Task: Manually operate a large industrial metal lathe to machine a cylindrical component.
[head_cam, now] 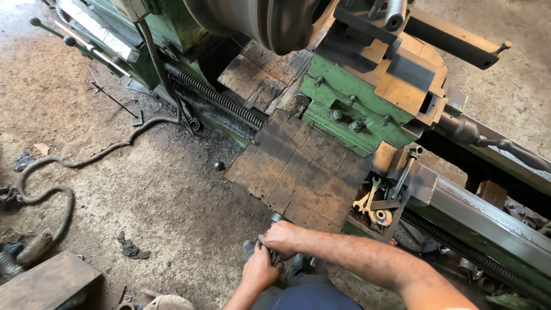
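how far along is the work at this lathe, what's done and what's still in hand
Looks done: dark wooden boards lie over the lathe bed, and spanners sit in the tray beside them. In hand: both hands meet low at the front of the machine, the right hand and left hand gripping a dark handle. Left: the chuck appears to hold no workpiece, so cutting seemingly hasn't begun.

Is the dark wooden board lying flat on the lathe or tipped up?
Flat: the wooden board rests level across the green lathe.
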